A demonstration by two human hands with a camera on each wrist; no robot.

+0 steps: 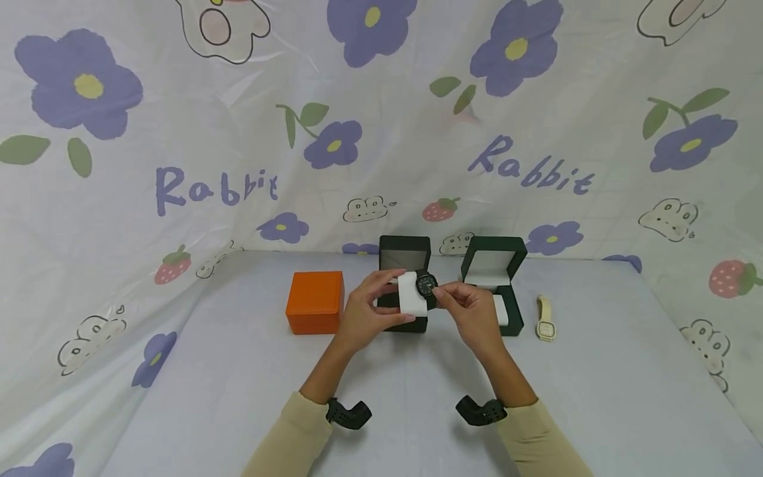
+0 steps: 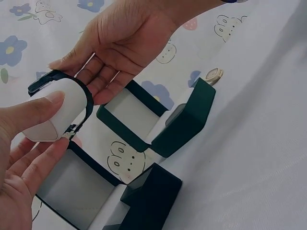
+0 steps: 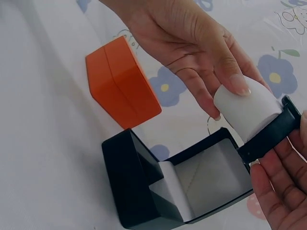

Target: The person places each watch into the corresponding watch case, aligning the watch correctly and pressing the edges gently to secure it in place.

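A white watch cushion (image 1: 411, 296) is gripped between the thumb and fingers of my left hand (image 1: 365, 315). Part of a black wristwatch (image 1: 426, 285) with a dark dial wraps one end of that cushion. My right hand (image 1: 473, 317) pinches the watch at its right side. In the right wrist view the dark strap (image 3: 271, 136) curves round the cushion, and its end stands out a little. Both hands are above an open dark watch box (image 1: 405, 255). Its lid is raised, and the hands hide part of its base.
To the left sits a closed orange box (image 1: 314, 303). An open green watch box (image 1: 512, 311) with a white cushion (image 1: 501, 310) inside stands behind the right hand. Farther right lies a gold-coloured watch (image 1: 545, 322). A printed cloth (image 1: 381, 152) hangs behind the white table.
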